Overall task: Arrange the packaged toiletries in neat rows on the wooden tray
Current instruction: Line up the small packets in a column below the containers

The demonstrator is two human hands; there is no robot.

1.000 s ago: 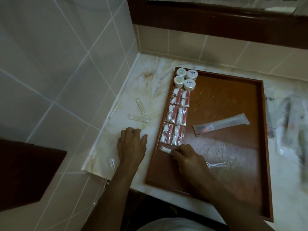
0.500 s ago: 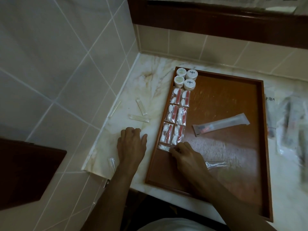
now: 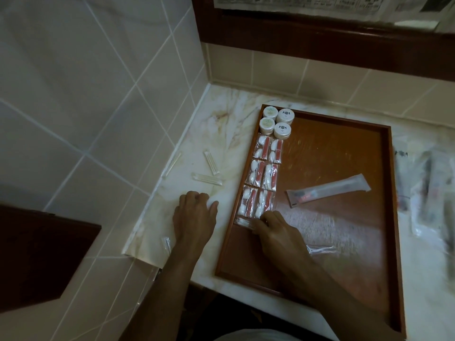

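A wooden tray (image 3: 344, 143) lies on the marble counter. Along its left side stand several small white jars (image 3: 277, 122), and below them two columns of red-and-white packets (image 3: 263, 174). My right hand (image 3: 275, 232) rests on the tray with its fingertips pressing a clear packet (image 3: 243, 222) against the tray floor, just below the lowest red-and-white pair. My left hand (image 3: 194, 215) lies flat on the counter, left of the tray, holding nothing. A long wrapped toothbrush pack (image 3: 327, 190) lies slanted mid-tray. Another clear packet (image 3: 320, 249) shows to the right of my right wrist.
Clear packets (image 3: 208, 178) lie loose on the counter left of the tray, one more (image 3: 166, 244) near the front edge. A blurred pile of plastic-wrapped items (image 3: 428, 193) sits right of the tray. Tiled walls close off the left and back.
My right hand has edged slightly up and left with the clear packet, closer to the lowest red-and-white packets. My left hand has stayed put.
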